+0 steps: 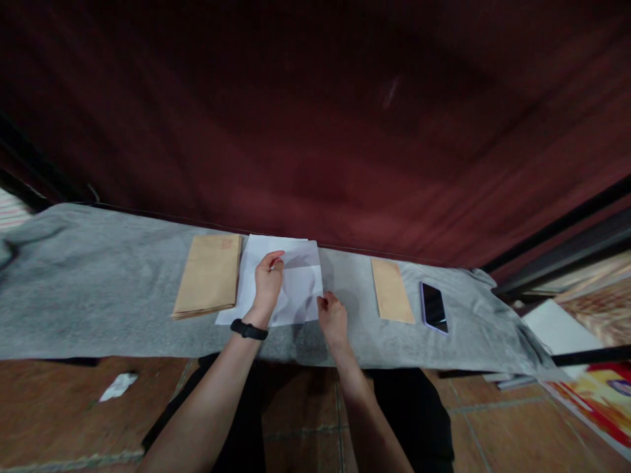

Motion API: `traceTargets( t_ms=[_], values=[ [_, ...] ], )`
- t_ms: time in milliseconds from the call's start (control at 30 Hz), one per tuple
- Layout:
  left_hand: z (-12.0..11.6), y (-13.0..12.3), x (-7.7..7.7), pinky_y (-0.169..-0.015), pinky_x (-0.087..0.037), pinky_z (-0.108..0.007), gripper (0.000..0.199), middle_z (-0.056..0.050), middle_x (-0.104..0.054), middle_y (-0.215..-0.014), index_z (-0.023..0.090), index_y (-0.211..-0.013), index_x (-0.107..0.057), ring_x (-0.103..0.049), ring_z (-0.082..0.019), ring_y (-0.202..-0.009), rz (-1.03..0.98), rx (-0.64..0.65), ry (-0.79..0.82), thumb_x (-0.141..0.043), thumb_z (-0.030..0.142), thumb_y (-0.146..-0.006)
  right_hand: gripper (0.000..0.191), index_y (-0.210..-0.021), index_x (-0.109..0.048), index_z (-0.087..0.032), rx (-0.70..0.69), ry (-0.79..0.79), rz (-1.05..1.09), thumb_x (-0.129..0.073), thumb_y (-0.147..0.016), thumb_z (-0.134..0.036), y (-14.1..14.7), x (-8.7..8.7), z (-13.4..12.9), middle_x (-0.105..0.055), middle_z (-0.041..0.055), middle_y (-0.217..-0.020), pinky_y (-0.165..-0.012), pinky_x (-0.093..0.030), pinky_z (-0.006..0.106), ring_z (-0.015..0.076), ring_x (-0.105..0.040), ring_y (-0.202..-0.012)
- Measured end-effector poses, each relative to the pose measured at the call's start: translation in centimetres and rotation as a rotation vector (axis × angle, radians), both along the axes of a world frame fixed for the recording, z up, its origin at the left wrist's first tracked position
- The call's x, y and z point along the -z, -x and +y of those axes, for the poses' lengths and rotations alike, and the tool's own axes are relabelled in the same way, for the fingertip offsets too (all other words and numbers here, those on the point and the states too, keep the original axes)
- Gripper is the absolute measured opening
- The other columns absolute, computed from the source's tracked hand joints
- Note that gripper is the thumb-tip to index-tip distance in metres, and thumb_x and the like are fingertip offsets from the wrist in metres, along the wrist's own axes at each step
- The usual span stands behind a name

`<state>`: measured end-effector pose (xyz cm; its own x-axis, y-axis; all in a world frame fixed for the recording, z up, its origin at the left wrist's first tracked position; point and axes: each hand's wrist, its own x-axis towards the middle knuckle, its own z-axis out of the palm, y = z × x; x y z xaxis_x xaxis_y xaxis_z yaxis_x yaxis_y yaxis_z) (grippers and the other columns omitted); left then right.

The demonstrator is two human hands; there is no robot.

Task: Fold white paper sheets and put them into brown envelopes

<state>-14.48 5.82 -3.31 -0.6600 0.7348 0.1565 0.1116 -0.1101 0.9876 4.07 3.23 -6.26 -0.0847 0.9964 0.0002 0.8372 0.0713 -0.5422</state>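
Note:
White paper sheets [303, 279] lie on the grey cloth, the upper one with a crease across it. Over their left part is my left hand [269, 279], a black band on its wrist, thumb and forefinger brought together; anything between them is too small to name. My right hand [332, 315] is at the sheets' right edge with its fingers closed on the paper's edge. Just left of the sheets sits a stack of brown envelopes [210, 272] with a small red print. A single brown envelope [392, 290] rests farther right.
A phone [434, 307] lies on the grey cloth [113, 282] right of the single envelope. A dark red surface [315, 131] rises behind the cloth. Below are floor tiles with a white scrap [118, 386]; a red and yellow package [599, 401] is at the lower right.

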Motion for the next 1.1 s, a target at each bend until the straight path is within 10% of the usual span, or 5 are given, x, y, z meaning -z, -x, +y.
traceTargets(
  t_ms=[267,467,767,1100],
  values=[
    [-2.6,-7.1,1.6,-0.109,-0.048,-0.041,0.036,-0.012,-0.066,-0.136,0.019,-0.127,-0.065,-0.061,-0.024,-0.126,0.703,0.458,0.135,-0.049,0.029,-0.097,0.022,-0.089,-0.062,-0.019,0.231,0.151,0.494,-0.051,-0.087,-0.038,-11.8,2.8,-2.1,-0.059,-0.0032,-0.066,-0.038,-0.045,0.023,0.0134,-0.057,-0.042],
    [-5.9,-14.2,4.8,-0.124,-0.028,-0.045,0.047,-0.009,-0.044,-0.159,0.020,-0.146,-0.051,-0.038,-0.023,-0.149,1.176,0.799,0.043,-0.040,0.039,-0.104,0.031,-0.088,-0.059,-0.018,0.353,0.116,0.671,-0.058,-0.081,-0.049,-14.7,3.7,-3.8,-0.054,-0.0058,-0.063,-0.038,-0.048,0.025,0.0121,-0.054,-0.039],
    [-4.8,-15.3,7.5,-0.125,-0.024,-0.047,0.058,-0.014,-0.040,-0.161,0.014,-0.150,-0.046,-0.034,-0.026,-0.151,1.311,0.738,0.146,-0.034,0.048,-0.104,0.034,-0.113,-0.066,-0.017,0.274,-0.227,0.036,-0.047,-0.095,-0.040,-15.0,2.0,-4.0,-0.072,0.0131,-0.099,-0.081,-0.057,0.038,0.0269,-0.071,-0.092],
    [-2.1,-13.9,7.9,-0.125,-0.021,-0.047,0.059,-0.019,-0.036,-0.162,0.007,-0.155,-0.037,-0.030,-0.027,-0.152,1.367,0.630,0.327,-0.034,0.022,-0.098,0.051,-0.150,-0.048,-0.017,-0.253,-0.306,-0.023,-0.028,-0.108,-0.038,-7.6,3.5,1.0,-0.048,0.0112,-0.156,-0.123,-0.032,0.047,0.0220,-0.040,-0.147]
  ],
)
